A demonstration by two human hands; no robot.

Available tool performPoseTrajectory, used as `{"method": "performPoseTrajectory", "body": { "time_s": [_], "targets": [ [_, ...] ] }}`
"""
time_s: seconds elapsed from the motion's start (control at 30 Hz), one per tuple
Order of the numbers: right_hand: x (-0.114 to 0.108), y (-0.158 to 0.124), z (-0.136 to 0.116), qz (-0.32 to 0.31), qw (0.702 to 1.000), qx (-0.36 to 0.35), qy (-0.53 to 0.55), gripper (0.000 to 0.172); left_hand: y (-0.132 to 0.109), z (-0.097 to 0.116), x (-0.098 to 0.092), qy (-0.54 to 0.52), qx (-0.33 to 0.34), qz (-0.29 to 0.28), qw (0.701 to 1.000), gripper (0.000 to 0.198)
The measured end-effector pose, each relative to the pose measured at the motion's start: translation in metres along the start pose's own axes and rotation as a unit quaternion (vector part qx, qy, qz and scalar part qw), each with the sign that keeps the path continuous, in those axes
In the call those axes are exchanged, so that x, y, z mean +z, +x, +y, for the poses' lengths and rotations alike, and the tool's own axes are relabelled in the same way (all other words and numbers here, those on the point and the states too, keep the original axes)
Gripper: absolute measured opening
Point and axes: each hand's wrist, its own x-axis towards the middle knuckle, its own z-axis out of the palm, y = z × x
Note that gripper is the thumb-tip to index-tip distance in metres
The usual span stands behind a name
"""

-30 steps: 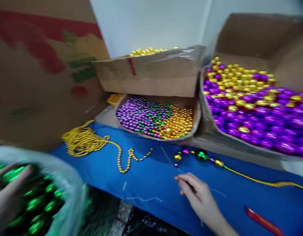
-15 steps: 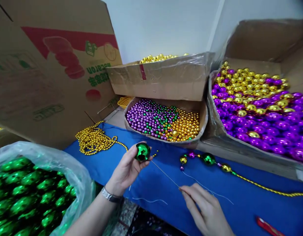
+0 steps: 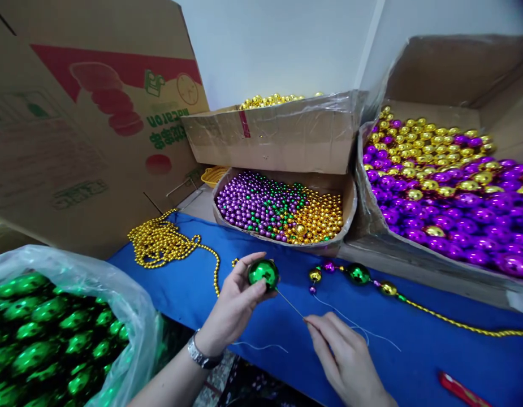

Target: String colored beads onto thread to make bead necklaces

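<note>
My left hand [image 3: 233, 314], with a metal watch band at its wrist, grips a large shiny green bead [image 3: 263, 273] between thumb and fingers. My right hand [image 3: 344, 347] pinches a thin, straight beading needle [image 3: 292, 302], whose far end meets the green bead's lower right side. How far it goes inside is hidden. Beyond my right hand lies a strand of mixed beads [image 3: 358, 273] in gold, purple and green, joined to a twisted yellow chain. White thread [image 3: 341, 312] trails from the strand's left end.
A plastic bag of green beads [image 3: 134, 282] stands at left. Gold bead chain [image 3: 159, 243] is heaped on the blue cloth [image 3: 397, 322]. Boxes of small beads [image 3: 282, 212] and purple and gold beads [image 3: 448, 203] line the back. A red-handled tool [image 3: 460, 389] lies at right.
My left hand has moved slightly right and down with the green bead, its thumb now across the bead's front. My right hand has shifted slightly left, so the visible needle length is shorter.
</note>
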Motion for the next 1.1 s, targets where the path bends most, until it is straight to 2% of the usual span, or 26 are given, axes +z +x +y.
{"method": "performPoseTrajectory", "body": {
  "time_s": [0.13,0.23,0.4,0.5,0.6,0.67,0.73,0.8,0.83,0.93,0.97,1.0,1.1],
  "targets": [
    [0.003,-0.001,0.005,0.003,0.998,0.036,0.053,0.021,-0.004,-0.009,0.008,0.03,0.02,-0.022,0.999,0.055],
    [0.002,-0.005,0.008,0.0,0.996,0.052,0.072,0.02,-0.005,-0.013,0.008,0.023,0.01,-0.039,0.999,0.056],
    [0.005,-0.006,0.01,0.013,0.997,0.038,0.063,0.02,-0.006,-0.018,0.008,0.025,0.011,-0.057,0.998,0.056],
    [0.007,-0.003,0.009,0.025,0.997,0.028,0.063,0.02,-0.008,-0.019,0.008,0.061,0.013,-0.089,0.994,0.06],
    [0.004,0.0,0.009,0.043,0.997,0.03,0.053,0.019,-0.003,-0.011,0.007,0.076,0.018,-0.139,0.987,0.068],
    [-0.001,0.0,0.009,0.056,0.997,0.041,0.045,0.019,0.008,0.001,0.006,0.096,0.048,-0.132,0.985,0.056],
    [-0.007,-0.001,0.011,0.069,0.996,0.05,0.041,0.02,0.028,0.017,0.007,0.164,0.094,-0.094,0.977,0.037],
    [-0.011,-0.004,0.012,0.077,0.995,0.058,0.036,0.019,0.056,0.032,0.012,0.281,0.146,-0.066,0.946,0.029],
    [-0.012,-0.006,0.013,0.082,0.994,0.064,0.033,0.019,0.071,0.039,0.016,0.363,0.171,-0.071,0.913,0.028],
    [-0.014,-0.011,0.015,0.092,0.992,0.086,0.023,0.021,0.117,0.047,0.033,0.597,0.211,-0.15,0.759,0.027],
    [-0.015,-0.013,0.015,0.097,0.991,0.091,0.021,0.021,0.13,0.045,0.039,0.643,0.212,-0.182,0.713,0.026],
    [-0.015,-0.015,0.015,0.1,0.99,0.095,0.019,0.022,0.143,0.042,0.045,0.671,0.209,-0.211,0.679,0.024],
    [-0.015,-0.019,0.014,0.122,0.986,0.112,0.015,0.023,0.171,0.026,0.058,0.709,0.2,-0.269,0.621,0.019]
  ]
}}
